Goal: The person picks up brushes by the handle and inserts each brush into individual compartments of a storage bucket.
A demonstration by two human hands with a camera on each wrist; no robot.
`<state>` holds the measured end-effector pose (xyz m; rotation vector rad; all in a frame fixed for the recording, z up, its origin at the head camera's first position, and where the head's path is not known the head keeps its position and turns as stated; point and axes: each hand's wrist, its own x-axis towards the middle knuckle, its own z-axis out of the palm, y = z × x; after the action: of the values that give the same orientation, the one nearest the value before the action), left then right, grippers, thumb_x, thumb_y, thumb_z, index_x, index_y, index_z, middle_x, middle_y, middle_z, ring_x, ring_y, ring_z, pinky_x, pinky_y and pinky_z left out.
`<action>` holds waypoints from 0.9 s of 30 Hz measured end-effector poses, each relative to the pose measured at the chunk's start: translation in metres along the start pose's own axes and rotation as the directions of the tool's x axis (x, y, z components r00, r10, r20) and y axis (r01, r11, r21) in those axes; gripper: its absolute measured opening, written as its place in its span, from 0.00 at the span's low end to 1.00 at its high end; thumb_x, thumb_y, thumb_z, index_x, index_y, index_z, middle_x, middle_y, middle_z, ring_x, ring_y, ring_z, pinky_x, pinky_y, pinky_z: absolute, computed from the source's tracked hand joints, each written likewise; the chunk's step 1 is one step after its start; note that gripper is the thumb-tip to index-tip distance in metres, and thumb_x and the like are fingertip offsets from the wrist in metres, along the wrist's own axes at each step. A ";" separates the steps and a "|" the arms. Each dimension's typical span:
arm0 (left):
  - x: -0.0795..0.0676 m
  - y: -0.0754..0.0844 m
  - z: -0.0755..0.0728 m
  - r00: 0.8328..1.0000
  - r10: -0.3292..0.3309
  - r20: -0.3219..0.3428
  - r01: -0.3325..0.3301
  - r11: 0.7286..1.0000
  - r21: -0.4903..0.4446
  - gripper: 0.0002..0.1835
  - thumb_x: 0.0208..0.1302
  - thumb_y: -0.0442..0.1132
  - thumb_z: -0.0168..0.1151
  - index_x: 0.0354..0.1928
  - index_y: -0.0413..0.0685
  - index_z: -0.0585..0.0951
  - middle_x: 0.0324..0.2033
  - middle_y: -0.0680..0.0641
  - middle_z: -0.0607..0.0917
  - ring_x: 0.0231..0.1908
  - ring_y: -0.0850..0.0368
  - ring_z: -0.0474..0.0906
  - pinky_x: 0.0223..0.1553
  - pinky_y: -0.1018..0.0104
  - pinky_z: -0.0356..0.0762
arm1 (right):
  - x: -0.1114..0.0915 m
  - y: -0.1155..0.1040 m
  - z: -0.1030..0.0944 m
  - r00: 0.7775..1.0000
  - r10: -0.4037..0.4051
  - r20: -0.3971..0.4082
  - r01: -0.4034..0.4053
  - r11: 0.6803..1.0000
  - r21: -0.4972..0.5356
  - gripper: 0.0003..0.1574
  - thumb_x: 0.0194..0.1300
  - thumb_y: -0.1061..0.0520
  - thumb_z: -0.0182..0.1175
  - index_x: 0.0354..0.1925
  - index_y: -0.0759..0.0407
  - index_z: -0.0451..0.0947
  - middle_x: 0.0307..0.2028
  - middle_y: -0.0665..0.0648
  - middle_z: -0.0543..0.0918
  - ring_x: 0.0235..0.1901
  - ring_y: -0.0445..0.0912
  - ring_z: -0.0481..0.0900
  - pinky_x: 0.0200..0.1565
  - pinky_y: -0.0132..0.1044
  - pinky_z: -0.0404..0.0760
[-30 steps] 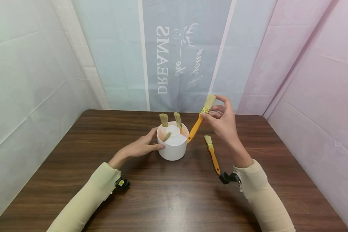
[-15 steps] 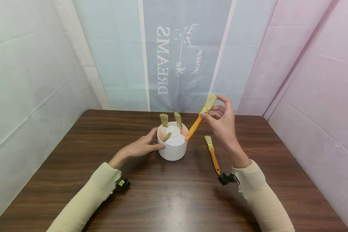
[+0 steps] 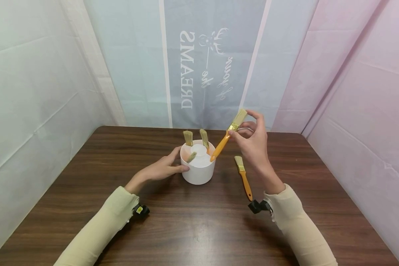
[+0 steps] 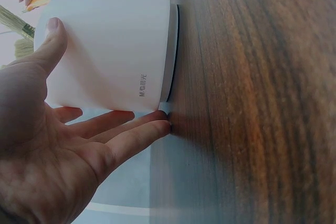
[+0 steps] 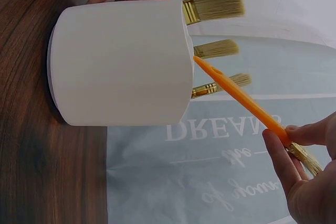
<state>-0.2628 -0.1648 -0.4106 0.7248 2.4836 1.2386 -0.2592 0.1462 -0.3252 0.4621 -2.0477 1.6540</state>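
Note:
A white round pen holder (image 3: 198, 173) with inner dividers stands on the table. My left hand (image 3: 159, 168) holds its left side, thumb on the front wall and fingers along the far side. Three paintbrushes stick out bristles up, including a wide one (image 5: 215, 4) and a narrow one (image 3: 204, 137). My right hand (image 3: 252, 142) pinches another paintbrush (image 3: 222, 145) near its metal band. This brush slants with bristles up, and its orange handle end overlaps the holder's right rim in the head view. In the right wrist view, the handle tip (image 5: 202, 62) is right at the opening.
One more orange-handled paintbrush (image 3: 243, 177) lies on the dark wood table (image 3: 193, 225), right of the holder. Behind the table hangs a printed blue-grey cloth (image 3: 216, 66). Pale cloth walls (image 3: 33, 111) rise at both sides.
My right hand has moved slightly left with the paintbrush, carrying its handle end from beside the holder to over its right rim. The left hand and holder have hardly moved.

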 end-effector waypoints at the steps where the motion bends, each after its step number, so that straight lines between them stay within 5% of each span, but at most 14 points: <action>1: 0.000 0.000 0.000 1.000 0.001 0.000 -0.001 1.000 0.001 0.49 0.72 0.61 0.62 0.83 0.66 0.43 0.80 0.45 0.61 0.79 0.46 0.57 0.74 0.39 0.62 | 0.000 0.000 0.000 1.000 -0.004 -0.002 0.004 1.000 0.002 0.48 0.60 0.69 0.72 0.73 0.54 0.61 0.39 0.56 0.80 0.32 0.42 0.88 0.38 0.37 0.89; 10: 0.001 -0.001 0.000 1.000 0.010 -0.005 -0.010 1.000 0.002 0.49 0.72 0.61 0.62 0.83 0.65 0.44 0.80 0.45 0.60 0.80 0.46 0.56 0.75 0.39 0.61 | -0.003 0.001 0.003 0.998 -0.058 -0.011 0.056 0.994 -0.097 0.48 0.62 0.66 0.73 0.73 0.52 0.61 0.42 0.63 0.82 0.34 0.36 0.86 0.38 0.27 0.85; 17: 0.000 -0.001 0.001 1.000 0.010 -0.005 -0.010 1.000 0.004 0.48 0.72 0.60 0.62 0.83 0.66 0.44 0.80 0.45 0.61 0.79 0.46 0.57 0.74 0.39 0.62 | -0.003 0.001 0.006 0.995 -0.097 0.008 0.097 0.991 -0.093 0.48 0.61 0.68 0.73 0.73 0.53 0.62 0.43 0.63 0.82 0.36 0.38 0.86 0.38 0.30 0.87; 27: 0.000 0.000 0.000 1.000 0.005 -0.007 -0.005 1.000 0.010 0.49 0.72 0.61 0.62 0.83 0.65 0.44 0.80 0.45 0.61 0.79 0.46 0.57 0.74 0.40 0.62 | -0.005 -0.001 0.008 0.986 -0.165 0.032 0.168 0.972 -0.163 0.49 0.59 0.69 0.73 0.73 0.59 0.62 0.42 0.63 0.83 0.38 0.50 0.88 0.38 0.27 0.86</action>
<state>-0.2632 -0.1646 -0.4111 0.7305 2.4966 1.2340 -0.2558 0.1382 -0.3280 0.5766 -2.0767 1.3751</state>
